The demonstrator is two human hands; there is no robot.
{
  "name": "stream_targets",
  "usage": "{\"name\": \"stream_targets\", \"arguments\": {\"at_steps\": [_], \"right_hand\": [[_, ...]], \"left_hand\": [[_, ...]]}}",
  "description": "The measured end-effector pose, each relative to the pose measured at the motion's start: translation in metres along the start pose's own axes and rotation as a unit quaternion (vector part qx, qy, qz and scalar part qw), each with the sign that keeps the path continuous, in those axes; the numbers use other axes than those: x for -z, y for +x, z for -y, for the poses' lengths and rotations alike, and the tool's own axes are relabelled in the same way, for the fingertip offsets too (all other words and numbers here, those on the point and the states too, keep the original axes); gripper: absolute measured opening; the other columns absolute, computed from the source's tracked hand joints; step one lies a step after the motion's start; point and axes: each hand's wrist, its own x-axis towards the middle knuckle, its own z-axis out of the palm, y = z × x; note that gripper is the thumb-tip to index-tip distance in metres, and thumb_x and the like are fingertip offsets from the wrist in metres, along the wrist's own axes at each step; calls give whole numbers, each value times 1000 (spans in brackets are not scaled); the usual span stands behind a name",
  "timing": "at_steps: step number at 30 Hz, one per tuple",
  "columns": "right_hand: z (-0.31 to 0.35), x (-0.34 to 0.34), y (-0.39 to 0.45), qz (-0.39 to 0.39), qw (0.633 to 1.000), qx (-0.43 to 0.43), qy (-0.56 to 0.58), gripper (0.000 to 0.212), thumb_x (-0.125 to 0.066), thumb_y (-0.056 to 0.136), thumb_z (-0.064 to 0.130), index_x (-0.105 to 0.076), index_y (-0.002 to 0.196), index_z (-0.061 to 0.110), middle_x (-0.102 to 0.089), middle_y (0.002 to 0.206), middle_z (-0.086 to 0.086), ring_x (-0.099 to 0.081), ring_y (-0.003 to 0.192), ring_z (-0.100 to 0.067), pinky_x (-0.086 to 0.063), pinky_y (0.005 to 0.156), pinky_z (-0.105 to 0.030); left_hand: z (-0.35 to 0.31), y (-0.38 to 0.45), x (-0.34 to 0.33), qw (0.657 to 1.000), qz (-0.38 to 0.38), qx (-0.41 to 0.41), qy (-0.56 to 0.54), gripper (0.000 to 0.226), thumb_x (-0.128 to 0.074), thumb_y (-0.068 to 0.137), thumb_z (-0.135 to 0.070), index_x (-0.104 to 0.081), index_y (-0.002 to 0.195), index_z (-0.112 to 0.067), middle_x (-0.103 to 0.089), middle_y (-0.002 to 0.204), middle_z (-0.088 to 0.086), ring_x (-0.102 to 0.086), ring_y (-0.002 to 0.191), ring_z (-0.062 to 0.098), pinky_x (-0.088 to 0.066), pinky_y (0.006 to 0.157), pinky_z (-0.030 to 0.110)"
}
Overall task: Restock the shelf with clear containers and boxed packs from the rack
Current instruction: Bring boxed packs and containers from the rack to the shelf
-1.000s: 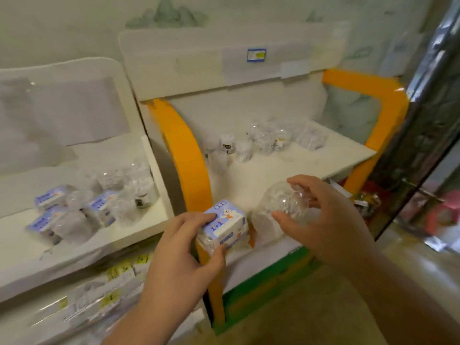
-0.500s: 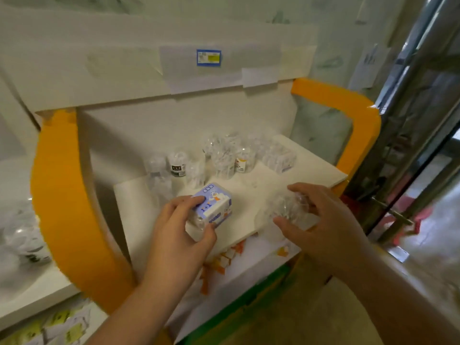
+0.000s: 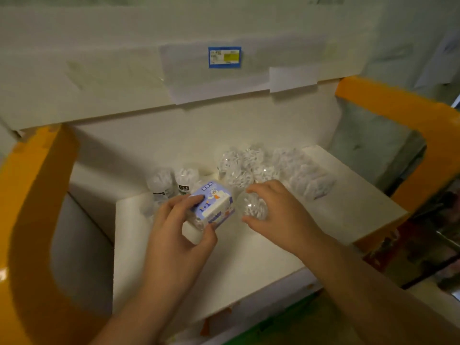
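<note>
My left hand (image 3: pixel 179 235) grips a small blue and white boxed pack (image 3: pixel 214 204) over the middle of the white shelf (image 3: pixel 261 265). My right hand (image 3: pixel 281 215) is closed around a round clear container (image 3: pixel 256 207) filled with white pieces, just right of the pack and low over the shelf board. Behind both hands, several more clear containers (image 3: pixel 239 168) stand in a cluster near the back wall. Two of them at the left carry small dark labels (image 3: pixel 185 181).
Orange side frames flank the shelf at the left (image 3: pixel 32 220) and right (image 3: pixel 428 135). A white upper panel overhangs the shelf, with a blue and yellow price tag (image 3: pixel 224 57). Clear wrapped packs (image 3: pixel 311 180) lie at the back right. Dark clutter sits right of the shelf.
Both hands have carried the pack and the clear container from the shelf's front edge inward over the board. The view has moved closer; the left neighbouring shelf is out of sight.
</note>
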Motion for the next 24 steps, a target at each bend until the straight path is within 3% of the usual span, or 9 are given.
{"name": "stream_targets", "arguments": {"at_steps": [7,11,15,18,20,22,24], "right_hand": [[-33,16,10,24,996,76,28,61,-71,75,54,-49,131,39,-42,125,20,-50,113,-2,-47,94,-23],[-83,70,17,-21,998,48,39,54,-69,81,52,-48,129,41,-39,126,27,-44,113,7,-37,89,-9],[-145,125,29,-70,997,-3,14,53,-73,79,47,-50,126,38,-43,120,22,-47,105,0,-35,79,-7],[-178,151,29,-98,994,-37,11,52,-74,77,45,-53,124,34,-46,117,18,-52,108,-7,-46,84,-21],[-193,161,27,-102,993,-47,27,53,-72,77,46,-53,124,34,-48,120,16,-53,113,-9,-51,90,-30],[-203,165,23,-93,993,-52,43,53,-71,77,48,-51,124,37,-48,121,16,-53,115,-9,-52,92,-35],[-211,167,20,-85,994,-53,50,52,-71,77,46,-50,124,40,-48,122,17,-52,117,-9,-52,91,-37]], "left_hand": [[-22,24,-23,999,-26,3,43,43,-70,73,-28,-62,115,-26,-55,116,-8,-57,109,9,-49,91,35],[-50,58,-53,997,-6,-27,78,43,-66,74,-39,-62,115,-27,-54,117,-6,-58,107,10,-50,90,37],[-83,109,-114,990,48,-64,114,45,-76,74,-26,-60,116,-28,-49,114,-10,-56,102,4,-50,89,31],[-103,150,-176,986,96,-82,112,45,-69,72,-30,-60,116,-24,-49,112,-5,-55,100,9,-51,91,33],[-113,175,-222,982,128,-85,113,44,-71,74,-26,-61,116,-22,-50,113,-1,-55,101,14,-46,94,25],[-116,198,-266,974,164,-88,132,43,-71,75,-24,-61,117,-20,-52,114,5,-55,103,21,-38,90,17],[-112,214,-303,960,211,-90,163,44,-70,75,-25,-59,117,-18,-52,114,10,-54,105,27,-39,89,22]]}}
